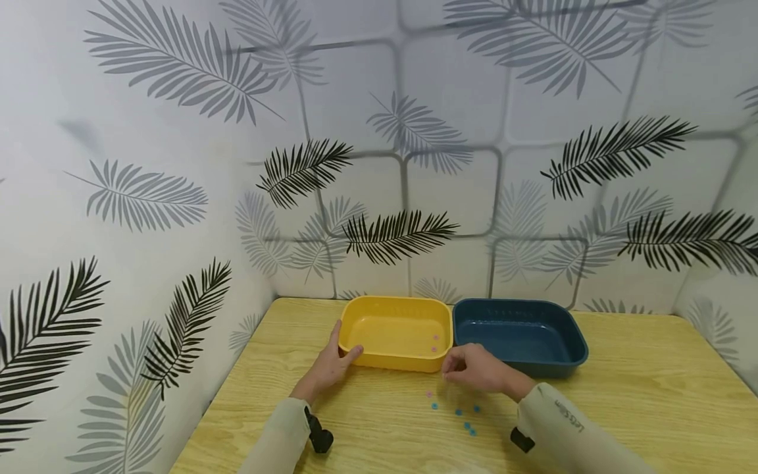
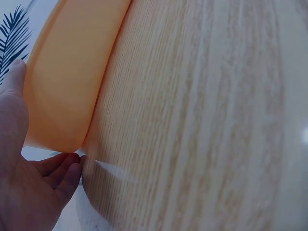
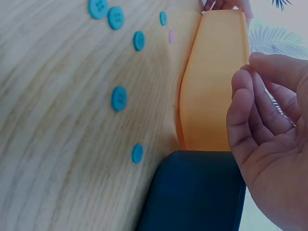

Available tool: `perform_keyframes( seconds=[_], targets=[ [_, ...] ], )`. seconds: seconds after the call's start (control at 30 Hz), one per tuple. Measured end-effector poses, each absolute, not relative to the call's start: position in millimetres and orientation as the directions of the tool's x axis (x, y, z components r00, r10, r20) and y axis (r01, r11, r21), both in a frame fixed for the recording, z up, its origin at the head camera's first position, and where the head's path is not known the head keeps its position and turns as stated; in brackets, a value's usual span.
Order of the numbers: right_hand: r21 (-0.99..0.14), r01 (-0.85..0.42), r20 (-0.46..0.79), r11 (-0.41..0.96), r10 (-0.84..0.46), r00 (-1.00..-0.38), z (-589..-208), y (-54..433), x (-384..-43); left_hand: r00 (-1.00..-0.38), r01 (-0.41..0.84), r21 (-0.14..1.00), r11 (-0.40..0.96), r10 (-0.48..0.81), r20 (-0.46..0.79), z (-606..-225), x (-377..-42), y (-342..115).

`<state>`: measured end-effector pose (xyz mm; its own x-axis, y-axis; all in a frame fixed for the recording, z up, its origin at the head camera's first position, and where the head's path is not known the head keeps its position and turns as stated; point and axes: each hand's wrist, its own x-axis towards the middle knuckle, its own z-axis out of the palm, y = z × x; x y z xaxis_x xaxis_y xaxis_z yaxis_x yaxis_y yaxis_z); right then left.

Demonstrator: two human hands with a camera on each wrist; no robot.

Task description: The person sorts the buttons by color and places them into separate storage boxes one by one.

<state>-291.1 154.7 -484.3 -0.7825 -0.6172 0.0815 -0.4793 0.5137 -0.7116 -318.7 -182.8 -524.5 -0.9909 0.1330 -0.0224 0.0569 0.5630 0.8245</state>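
A yellow bin stands by the far edge of the wood-grain tabletop, toward its far left corner. A dark blue bin stands just beside it, toward the far right corner, and also close to the far edge.

The left hand holds the yellow bin at its near left corner. Its grip is parted by the bin: the thumb lies over the near rim, the other fingers are round the left end.

The right hand is in front of the place where the two bins meet. Its grip is narrowed, fingers curled and the thumb meeting a fingertip; whether a button lies between the tips I cannot tell.

Two small pink buttons lie inside the yellow bin, near its right end. On the tabletop, on the near side of the bins, the right wrist view shows six blue buttons and a single pink button. The pink one lies nearest the yellow bin.

Both arms wear pale sleeves, with a black device at each wrist. Behind the far edge rises a wall patterned with grey and black feathery leaves.
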Motion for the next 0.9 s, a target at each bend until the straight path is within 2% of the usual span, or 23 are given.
perform_keyframes(
  seconds=[0.23,0.73,0.9],
  targets=[
    [-0.733,-0.462,0.088,0.498,-0.605,-0.792,-483.3,154.9,-296.7,-0.991,0.050,0.827,0.560,0.134,-0.030,-526.0,-319.6,-183.6],
    [-0.783,-0.355,0.090,0.511,-0.472,-0.877,-471.1,145.2,-302.9,-0.991,0.046,0.836,0.547,0.129,-0.030,-526.7,-319.7,-182.3],
    [-0.786,-0.339,0.085,0.518,-0.451,-0.888,-472.7,141.9,-310.7,-0.992,0.047,0.835,0.548,0.127,-0.028,-525.8,-319.8,-182.6]
  ],
)
